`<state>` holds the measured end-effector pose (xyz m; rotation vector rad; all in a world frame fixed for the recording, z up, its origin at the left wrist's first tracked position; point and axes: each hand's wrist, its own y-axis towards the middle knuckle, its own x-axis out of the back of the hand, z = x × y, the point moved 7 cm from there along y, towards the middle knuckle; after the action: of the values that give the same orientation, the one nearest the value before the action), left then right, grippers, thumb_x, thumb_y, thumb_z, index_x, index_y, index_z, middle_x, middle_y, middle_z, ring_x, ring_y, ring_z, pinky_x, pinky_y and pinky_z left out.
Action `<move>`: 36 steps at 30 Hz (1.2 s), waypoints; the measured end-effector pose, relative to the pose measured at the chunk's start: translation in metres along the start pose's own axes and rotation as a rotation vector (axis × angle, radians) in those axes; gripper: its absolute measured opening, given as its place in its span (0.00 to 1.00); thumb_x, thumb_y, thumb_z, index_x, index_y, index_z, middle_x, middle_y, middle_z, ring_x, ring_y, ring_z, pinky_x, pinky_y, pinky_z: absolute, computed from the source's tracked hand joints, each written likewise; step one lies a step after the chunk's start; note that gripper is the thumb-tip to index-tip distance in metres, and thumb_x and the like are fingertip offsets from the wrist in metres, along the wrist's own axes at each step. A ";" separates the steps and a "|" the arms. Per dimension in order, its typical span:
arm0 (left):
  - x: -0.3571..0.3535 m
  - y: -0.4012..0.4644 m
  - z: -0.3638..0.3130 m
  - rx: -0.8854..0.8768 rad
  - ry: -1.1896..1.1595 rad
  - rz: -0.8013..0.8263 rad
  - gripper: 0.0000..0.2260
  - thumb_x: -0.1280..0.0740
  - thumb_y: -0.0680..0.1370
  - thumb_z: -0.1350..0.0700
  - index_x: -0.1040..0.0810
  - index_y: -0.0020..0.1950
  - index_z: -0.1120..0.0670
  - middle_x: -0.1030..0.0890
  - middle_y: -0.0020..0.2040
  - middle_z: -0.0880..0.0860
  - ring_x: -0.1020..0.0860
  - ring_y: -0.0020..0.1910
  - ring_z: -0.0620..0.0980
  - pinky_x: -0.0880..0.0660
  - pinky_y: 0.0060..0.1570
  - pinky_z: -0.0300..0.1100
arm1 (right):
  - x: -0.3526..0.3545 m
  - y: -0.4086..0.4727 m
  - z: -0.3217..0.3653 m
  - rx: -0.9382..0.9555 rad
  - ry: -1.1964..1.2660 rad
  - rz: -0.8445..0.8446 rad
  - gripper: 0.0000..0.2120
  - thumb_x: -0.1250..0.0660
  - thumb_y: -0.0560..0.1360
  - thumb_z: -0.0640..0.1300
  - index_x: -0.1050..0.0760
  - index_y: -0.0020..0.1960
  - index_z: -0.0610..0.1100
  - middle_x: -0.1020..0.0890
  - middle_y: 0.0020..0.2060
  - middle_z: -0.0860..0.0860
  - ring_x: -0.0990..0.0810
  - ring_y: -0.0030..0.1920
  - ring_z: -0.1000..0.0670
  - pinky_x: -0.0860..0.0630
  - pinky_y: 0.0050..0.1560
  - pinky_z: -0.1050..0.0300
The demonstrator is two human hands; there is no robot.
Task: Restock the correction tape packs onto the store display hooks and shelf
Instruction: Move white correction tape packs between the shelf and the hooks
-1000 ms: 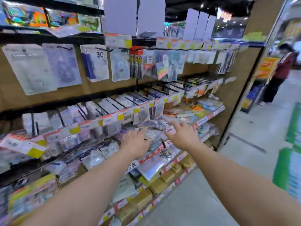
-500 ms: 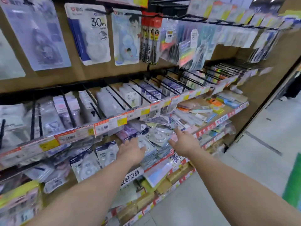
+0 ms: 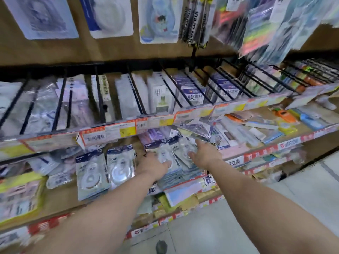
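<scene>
Head view showed both of my hands down on the loose pile of correction tape packs [image 3: 178, 158] lying on the shelf [image 3: 236, 153] under the row of display hooks [image 3: 172, 92]. My left hand [image 3: 153, 166] lay over the near left part of the pile, thumb pressed on a clear blister; I could not tell whether the hidden fingers had curled under a pack. My right hand [image 3: 206, 153] was spread, fingers extended and touching the top packs, nothing pinched.

To do this step well, I judged I should square a few packs into one stack, pinch them by the card header and keep the hang holes lined up, since slick blisters would likely slide apart. Lifting slowly mattered, because neighbouring packs overlapped and could be dragged off the shelf edge.

The packs were flat cards with a white and blue printed header and a transparent bubble over a round white dispenser. They lay fanned and tilted, overlapping each other. Two more stood beside the pile on the left [image 3: 106, 171], leaning upright.
</scene>
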<state>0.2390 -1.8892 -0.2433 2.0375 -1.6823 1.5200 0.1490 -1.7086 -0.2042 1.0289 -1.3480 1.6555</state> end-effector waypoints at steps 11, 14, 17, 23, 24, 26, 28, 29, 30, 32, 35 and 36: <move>-0.004 -0.007 -0.004 0.164 -0.182 -0.076 0.28 0.30 0.75 0.42 0.26 0.65 0.62 0.23 0.64 0.59 0.23 0.61 0.58 0.29 0.55 0.43 | -0.005 0.042 -0.018 0.002 0.224 0.191 0.35 0.30 0.75 0.59 0.34 0.73 0.40 0.20 0.56 0.46 0.21 0.53 0.45 0.24 0.51 0.55; -0.004 -0.015 -0.001 0.228 -0.320 -0.105 0.30 0.27 0.75 0.46 0.30 0.69 0.62 0.24 0.65 0.58 0.20 0.53 0.56 0.27 0.54 0.42 | -0.011 0.043 -0.024 -0.060 0.430 0.238 0.23 0.28 0.74 0.55 0.32 0.61 0.46 0.24 0.36 0.49 0.26 0.32 0.52 0.26 0.30 0.61; -0.007 -0.019 0.002 0.276 -0.585 -0.116 0.28 0.25 0.74 0.55 0.32 0.70 0.62 0.24 0.62 0.58 0.20 0.49 0.56 0.20 0.52 0.49 | -0.017 0.044 -0.027 -0.095 0.636 0.293 0.31 0.24 0.72 0.49 0.32 0.68 0.39 0.21 0.38 0.45 0.23 0.31 0.50 0.26 0.25 0.62; -0.005 -0.034 0.009 0.278 -0.890 -0.146 0.27 0.23 0.71 0.56 0.28 0.67 0.56 0.22 0.61 0.56 0.19 0.52 0.57 0.20 0.31 0.43 | -0.008 0.029 -0.016 0.002 0.948 0.250 0.37 0.25 0.73 0.49 0.37 0.75 0.39 0.22 0.58 0.40 0.22 0.41 0.48 0.19 0.39 0.53; -0.002 -0.038 0.012 0.275 -0.923 -0.158 0.26 0.23 0.72 0.56 0.28 0.67 0.56 0.21 0.60 0.56 0.20 0.53 0.57 0.22 0.30 0.42 | -0.005 0.023 -0.013 0.008 0.972 0.245 0.36 0.26 0.74 0.49 0.38 0.76 0.41 0.23 0.60 0.41 0.23 0.41 0.49 0.21 0.37 0.55; 0.008 -0.050 0.016 0.256 -0.979 -0.178 0.23 0.25 0.74 0.57 0.28 0.66 0.56 0.20 0.58 0.56 0.20 0.52 0.55 0.25 0.30 0.42 | -0.005 0.010 -0.001 0.018 1.033 0.279 0.34 0.28 0.76 0.48 0.39 0.76 0.44 0.23 0.59 0.44 0.25 0.43 0.50 0.23 0.36 0.58; 0.019 -0.064 0.026 0.229 -1.026 -0.194 0.15 0.26 0.75 0.59 0.26 0.59 0.56 0.20 0.54 0.55 0.21 0.47 0.53 0.24 0.33 0.42 | -0.007 -0.008 0.019 0.057 1.076 0.342 0.27 0.30 0.78 0.44 0.36 0.73 0.42 0.23 0.50 0.47 0.26 0.44 0.51 0.24 0.39 0.58; 0.026 -0.074 0.033 0.211 -1.044 -0.204 0.10 0.27 0.76 0.60 0.26 0.52 0.54 0.20 0.50 0.54 0.22 0.44 0.51 0.23 0.36 0.43 | -0.009 -0.018 0.031 0.084 1.073 0.374 0.24 0.31 0.78 0.43 0.35 0.71 0.42 0.24 0.46 0.48 0.26 0.44 0.51 0.26 0.41 0.57; 0.034 -0.084 0.043 0.201 -1.054 -0.225 0.09 0.27 0.76 0.60 0.27 0.47 0.52 0.21 0.47 0.53 0.24 0.42 0.50 0.22 0.40 0.46 | -0.014 -0.029 0.043 0.102 1.073 0.401 0.20 0.31 0.78 0.42 0.33 0.68 0.42 0.24 0.45 0.48 0.26 0.44 0.51 0.27 0.41 0.57; 0.051 -0.102 0.073 0.185 -1.049 -0.257 0.08 0.27 0.76 0.60 0.26 0.46 0.52 0.19 0.48 0.53 0.22 0.44 0.51 0.22 0.42 0.47 | -0.025 -0.053 0.073 0.146 1.066 0.454 0.13 0.31 0.78 0.41 0.29 0.61 0.44 0.23 0.44 0.48 0.26 0.43 0.52 0.27 0.39 0.58; 0.077 -0.136 0.131 0.157 -1.058 -0.315 0.11 0.26 0.75 0.59 0.22 0.55 0.53 0.17 0.52 0.54 0.19 0.49 0.54 0.23 0.40 0.45 | -0.047 -0.094 0.128 0.243 1.031 0.518 0.09 0.30 0.77 0.40 0.27 0.55 0.45 0.23 0.40 0.47 0.26 0.39 0.51 0.27 0.36 0.57; 0.086 -0.151 0.153 0.158 -1.063 -0.347 0.10 0.27 0.75 0.59 0.23 0.54 0.52 0.17 0.51 0.54 0.19 0.47 0.53 0.24 0.39 0.44 | -0.057 -0.107 0.149 0.276 1.017 0.537 0.09 0.30 0.77 0.40 0.27 0.54 0.44 0.23 0.37 0.48 0.27 0.36 0.51 0.27 0.35 0.57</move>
<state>0.4420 -1.9836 -0.1847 3.3049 -1.2446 0.4293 0.2874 -1.8419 -0.1981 -0.1574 -0.7118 2.3162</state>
